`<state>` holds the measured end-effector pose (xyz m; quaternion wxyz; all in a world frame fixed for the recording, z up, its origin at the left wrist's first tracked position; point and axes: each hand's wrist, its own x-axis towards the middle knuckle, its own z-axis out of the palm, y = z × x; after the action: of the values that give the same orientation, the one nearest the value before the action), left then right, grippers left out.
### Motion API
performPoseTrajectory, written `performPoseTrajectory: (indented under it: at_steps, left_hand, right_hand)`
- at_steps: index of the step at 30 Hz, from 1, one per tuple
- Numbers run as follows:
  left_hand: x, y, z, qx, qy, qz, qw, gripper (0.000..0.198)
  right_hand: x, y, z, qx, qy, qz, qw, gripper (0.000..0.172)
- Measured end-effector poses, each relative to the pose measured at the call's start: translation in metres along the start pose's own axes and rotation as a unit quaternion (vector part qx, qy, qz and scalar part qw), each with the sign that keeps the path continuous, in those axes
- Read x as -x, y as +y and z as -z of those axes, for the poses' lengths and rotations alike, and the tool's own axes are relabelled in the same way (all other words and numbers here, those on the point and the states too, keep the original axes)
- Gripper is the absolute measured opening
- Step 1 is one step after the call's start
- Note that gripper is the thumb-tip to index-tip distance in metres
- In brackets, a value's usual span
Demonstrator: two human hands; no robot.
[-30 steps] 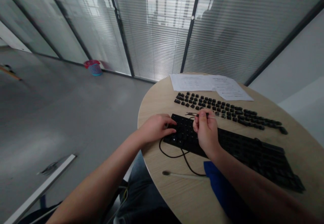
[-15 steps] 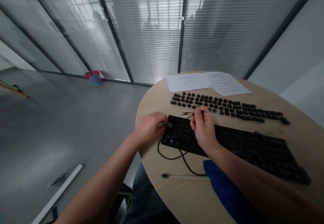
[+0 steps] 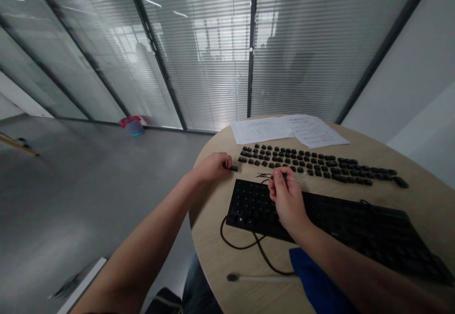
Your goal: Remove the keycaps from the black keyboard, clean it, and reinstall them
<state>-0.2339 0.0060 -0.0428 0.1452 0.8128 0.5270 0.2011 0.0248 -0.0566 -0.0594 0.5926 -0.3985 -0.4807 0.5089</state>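
Note:
My left hand (image 3: 218,164) is closed in a pinch on a black keycap (image 3: 233,167) at the left of the tabletop, beyond the keyboard's corner. Over the upper part of the black keyboard (image 3: 337,214), my right hand (image 3: 285,188) is wrapped round a wire keycap puller (image 3: 265,175), whose thin wire ends stick out on both sides of the fist. Bare switches show on the keyboard's left part, with a few caps in its lower left corner. Several loose black keycaps (image 3: 302,157) lie in rows behind it.
Printed sheets (image 3: 313,131) lie at the back of the round wooden table (image 3: 263,300). A black cable (image 3: 265,252), a brush with a pale handle (image 3: 256,278) and a blue cloth (image 3: 313,276) are in front. A basket (image 3: 134,127) stands on the floor by the glass wall.
My left hand has moved off the keyboard's left end, away from me, carrying the keycap to the tabletop near the loose rows. My right hand keeps its place with the puller. The view has tilted up.

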Motion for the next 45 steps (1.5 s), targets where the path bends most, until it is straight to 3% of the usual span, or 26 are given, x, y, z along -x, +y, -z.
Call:
performPoseTrajectory:
  at_steps: [10,16,20,28,32,40,45]
  left_hand:
    - [0.002,-0.011,-0.001,0.086,-0.081,0.015,0.993,0.015]
    - [0.004,-0.015,0.002,0.085,-0.07,0.021,0.994,0.026]
    - [-0.004,-0.012,-0.001,0.05,-0.075,0.004,0.996,0.023]
    - [-0.017,-0.008,-0.01,-0.022,-0.02,-0.009,1.0,0.024]
    - [-0.01,-0.007,-0.011,-0.028,0.018,0.005,0.999,0.027]
    - [-0.008,-0.009,-0.015,-0.036,0.032,0.014,0.999,0.024]
    - [-0.009,-0.007,-0.016,-0.064,0.05,0.014,0.997,0.022]
  right_hand:
    - [-0.002,0.004,0.003,0.022,0.004,0.001,1.0,0.035]
    - [0.0,0.004,0.002,-0.01,-0.005,-0.022,1.0,0.037]
    - [0.0,0.002,0.001,-0.021,0.008,-0.036,0.999,0.04]
    - [0.002,0.002,-0.001,-0.026,0.015,-0.036,0.999,0.038]
    - [-0.013,-0.024,0.003,-0.084,0.046,-0.006,0.995,0.036]
    - [-0.057,-0.122,0.047,-0.201,0.161,0.094,0.962,0.014]
    - [-0.059,-0.133,0.063,-0.205,0.149,0.116,0.96,0.012]
